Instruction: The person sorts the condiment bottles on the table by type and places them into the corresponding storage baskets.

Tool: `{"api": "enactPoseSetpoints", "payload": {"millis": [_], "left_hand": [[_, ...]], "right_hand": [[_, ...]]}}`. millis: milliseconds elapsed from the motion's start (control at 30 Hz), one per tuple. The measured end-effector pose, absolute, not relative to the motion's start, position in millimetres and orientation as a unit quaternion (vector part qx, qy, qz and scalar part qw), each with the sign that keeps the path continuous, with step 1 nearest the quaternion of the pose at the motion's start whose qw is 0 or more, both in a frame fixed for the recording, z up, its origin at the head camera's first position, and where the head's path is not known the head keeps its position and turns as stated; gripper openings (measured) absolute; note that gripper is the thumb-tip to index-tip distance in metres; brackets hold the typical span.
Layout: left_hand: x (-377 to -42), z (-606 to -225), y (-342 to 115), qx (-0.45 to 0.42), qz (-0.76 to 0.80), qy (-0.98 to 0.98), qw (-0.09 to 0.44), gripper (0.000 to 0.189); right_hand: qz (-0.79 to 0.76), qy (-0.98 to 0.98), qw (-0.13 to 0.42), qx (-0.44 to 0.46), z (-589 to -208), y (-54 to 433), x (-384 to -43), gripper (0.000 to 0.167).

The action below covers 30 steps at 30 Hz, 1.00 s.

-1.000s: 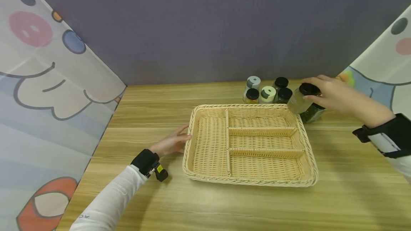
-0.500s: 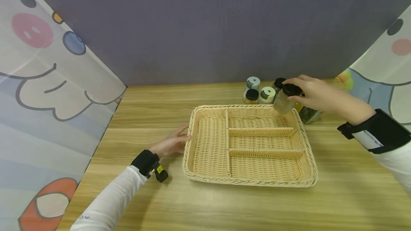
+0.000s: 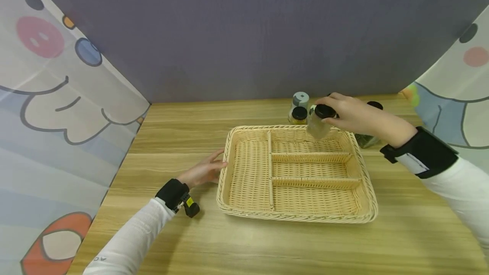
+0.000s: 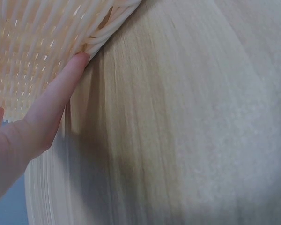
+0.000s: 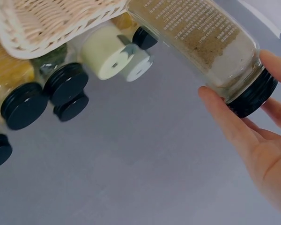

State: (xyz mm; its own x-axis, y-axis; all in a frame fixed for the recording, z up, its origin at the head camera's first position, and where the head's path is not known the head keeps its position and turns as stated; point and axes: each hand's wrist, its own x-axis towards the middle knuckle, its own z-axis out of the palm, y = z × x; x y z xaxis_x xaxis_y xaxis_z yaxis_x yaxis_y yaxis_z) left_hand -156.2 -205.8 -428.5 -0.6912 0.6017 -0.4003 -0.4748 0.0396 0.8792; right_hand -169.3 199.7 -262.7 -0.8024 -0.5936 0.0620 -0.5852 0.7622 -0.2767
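My right hand holds a clear spice jar by its black lid, above the back rim of a wicker basket. In the right wrist view, fingertips and thumb pinch around the lid of the tilted jar; brownish powder and white print show through its side. The basket has one long compartment on the left and three shorter ones on the right, all bare. My left hand rests against the basket's left side. A straight finger touches the woven wall by the rim in the left wrist view.
Behind the basket stand a shaker with a pale lid and a black-lidded jar with yellow contents. A dark-filled jar is at the right, partly hidden by my arm. A grey wall closes off the table's back.
My right hand has carried the spice jar leftward, from the basket's back right corner to above its back rim. The left hand and the basket have stayed put.
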Motion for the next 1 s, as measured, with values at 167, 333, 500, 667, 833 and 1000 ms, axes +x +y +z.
{"api": "enactPoseSetpoints", "payload": {"millis": [167, 333, 500, 667, 833, 1000], "left_hand": [[-157, -431, -206, 0.052, 0.692, 0.604, 0.391, 0.061], [-157, -432, -207, 0.054, 0.689, 0.609, 0.389, 0.060], [-157, -431, -207, 0.051, 0.687, 0.612, 0.387, 0.061], [-156, -427, -206, 0.047, 0.687, 0.611, 0.390, 0.060], [-153, -417, -204, 0.059, 0.678, 0.616, 0.396, 0.062], [-151, -411, -203, 0.062, 0.677, 0.614, 0.400, 0.063]], "right_hand": [[-0.140, 0.935, 0.020, -0.325, -268, 189, -171, 0.046], [-0.135, 0.930, 0.029, -0.341, -275, 180, -174, 0.045], [-0.138, 0.921, 0.019, -0.363, -282, 172, -177, 0.044], [-0.149, 0.911, 0.015, -0.385, -289, 166, -180, 0.043], [-0.150, 0.905, 0.026, -0.397, -292, 159, -181, 0.043], [-0.159, 0.900, 0.038, -0.405, -298, 153, -182, 0.043]]}}
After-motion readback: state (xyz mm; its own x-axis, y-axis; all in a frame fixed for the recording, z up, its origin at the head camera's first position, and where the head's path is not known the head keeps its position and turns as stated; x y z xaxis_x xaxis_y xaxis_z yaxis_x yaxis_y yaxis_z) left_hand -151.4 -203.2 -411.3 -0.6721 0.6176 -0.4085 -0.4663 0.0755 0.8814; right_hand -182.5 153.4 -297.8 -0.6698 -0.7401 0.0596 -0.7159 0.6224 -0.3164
